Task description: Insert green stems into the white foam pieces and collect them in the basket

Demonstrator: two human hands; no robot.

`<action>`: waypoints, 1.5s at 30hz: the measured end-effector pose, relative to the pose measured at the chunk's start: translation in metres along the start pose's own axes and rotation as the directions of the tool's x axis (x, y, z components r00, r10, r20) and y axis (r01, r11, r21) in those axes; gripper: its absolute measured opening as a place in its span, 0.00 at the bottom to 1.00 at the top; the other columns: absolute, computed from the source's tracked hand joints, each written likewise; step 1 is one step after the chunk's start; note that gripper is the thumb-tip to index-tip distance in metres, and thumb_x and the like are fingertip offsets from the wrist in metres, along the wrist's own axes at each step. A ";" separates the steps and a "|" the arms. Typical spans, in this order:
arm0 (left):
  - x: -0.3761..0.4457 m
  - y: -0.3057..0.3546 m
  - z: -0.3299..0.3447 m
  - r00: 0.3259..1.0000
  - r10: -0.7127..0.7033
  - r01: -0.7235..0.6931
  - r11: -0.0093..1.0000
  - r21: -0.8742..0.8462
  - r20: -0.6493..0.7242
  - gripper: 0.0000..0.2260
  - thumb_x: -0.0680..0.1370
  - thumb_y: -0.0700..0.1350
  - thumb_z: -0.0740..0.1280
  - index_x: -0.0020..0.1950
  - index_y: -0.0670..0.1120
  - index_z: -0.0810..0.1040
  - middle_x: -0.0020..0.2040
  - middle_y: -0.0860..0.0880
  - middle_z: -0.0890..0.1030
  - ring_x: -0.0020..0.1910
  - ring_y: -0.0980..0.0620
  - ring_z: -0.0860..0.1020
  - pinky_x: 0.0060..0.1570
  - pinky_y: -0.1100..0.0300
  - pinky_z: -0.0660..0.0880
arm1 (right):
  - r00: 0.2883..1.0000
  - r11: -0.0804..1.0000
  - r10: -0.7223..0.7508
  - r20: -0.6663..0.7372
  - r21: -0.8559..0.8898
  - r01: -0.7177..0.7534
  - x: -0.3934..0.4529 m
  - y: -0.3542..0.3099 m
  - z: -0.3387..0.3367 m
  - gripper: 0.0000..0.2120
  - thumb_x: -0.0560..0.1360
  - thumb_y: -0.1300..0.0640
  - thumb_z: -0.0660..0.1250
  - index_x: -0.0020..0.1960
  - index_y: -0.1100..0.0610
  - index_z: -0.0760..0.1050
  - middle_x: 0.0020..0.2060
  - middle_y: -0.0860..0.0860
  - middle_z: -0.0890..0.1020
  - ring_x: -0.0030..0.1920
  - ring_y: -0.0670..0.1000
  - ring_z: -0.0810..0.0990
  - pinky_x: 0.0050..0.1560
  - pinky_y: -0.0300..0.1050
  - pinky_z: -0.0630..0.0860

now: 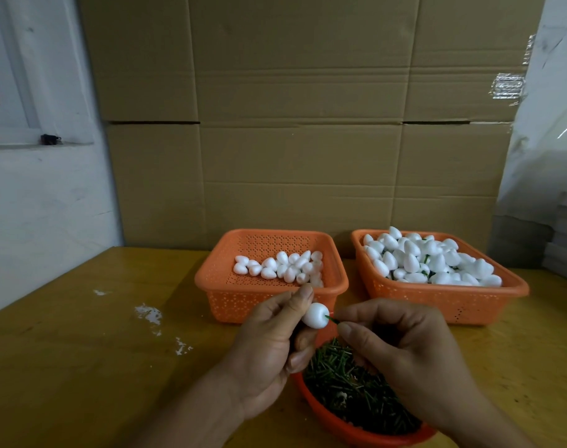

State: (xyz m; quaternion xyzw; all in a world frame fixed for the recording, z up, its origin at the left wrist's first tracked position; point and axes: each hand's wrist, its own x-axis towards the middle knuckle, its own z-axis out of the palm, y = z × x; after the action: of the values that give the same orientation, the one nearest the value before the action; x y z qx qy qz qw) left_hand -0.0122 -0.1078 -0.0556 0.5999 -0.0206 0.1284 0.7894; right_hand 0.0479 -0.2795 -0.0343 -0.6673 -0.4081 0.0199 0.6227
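Note:
My left hand (269, 347) grips a white foam piece (315, 315) between thumb and fingers, in front of the left basket. My right hand (401, 354) pinches a short green stem (332, 319) whose tip touches the foam piece's right side. Below both hands an orange bowl (324, 418) holds a heap of loose green stems (353, 386). The left orange basket (230, 286) holds several plain foam pieces (282, 266). The right orange basket (450, 299) is piled with foam pieces that have stems (427, 258).
A yellow-brown wooden table (81, 350) carries white foam crumbs (149, 313) on its left half. Large cardboard boxes (301, 124) stand right behind the baskets. A white wall with a window sill is at the left; stacked grey sheets (566, 240) are at the right edge.

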 end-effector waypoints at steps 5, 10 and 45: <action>0.000 -0.001 0.000 1.000 0.018 -0.017 0.999 0.031 -0.017 0.16 0.75 0.58 0.67 0.41 0.45 0.78 0.27 0.48 0.67 0.22 0.55 0.63 0.24 0.63 0.58 | 0.999 0.998 -0.032 0.024 -0.049 0.033 -0.001 0.000 0.000 0.06 0.69 0.52 0.73 0.45 0.48 0.86 0.32 0.52 0.85 0.29 0.43 0.78 0.31 0.37 0.74; -0.001 0.000 0.002 0.999 0.038 -0.036 0.998 0.059 -0.034 0.16 0.73 0.58 0.68 0.41 0.45 0.79 0.26 0.48 0.66 0.22 0.55 0.62 0.24 0.62 0.57 | 0.999 0.997 -0.040 0.009 -0.070 0.040 -0.001 0.000 0.001 0.06 0.68 0.51 0.73 0.45 0.46 0.85 0.34 0.53 0.85 0.29 0.46 0.79 0.30 0.38 0.76; -0.001 0.000 0.004 0.978 0.184 -0.169 0.975 0.144 -0.099 0.23 0.73 0.58 0.74 0.42 0.36 0.80 0.25 0.49 0.67 0.21 0.57 0.63 0.22 0.66 0.61 | 0.956 0.882 -0.280 -0.084 -0.415 0.222 -0.006 0.017 0.014 0.08 0.72 0.58 0.76 0.45 0.45 0.84 0.32 0.39 0.82 0.26 0.40 0.77 0.28 0.27 0.67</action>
State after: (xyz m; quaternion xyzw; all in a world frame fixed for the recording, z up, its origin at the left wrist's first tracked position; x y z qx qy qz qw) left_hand -0.0126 -0.1119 -0.0550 0.6396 -0.0208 0.2327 0.7323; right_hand 0.0450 -0.2695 -0.0549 -0.7218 -0.4414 -0.1922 0.4972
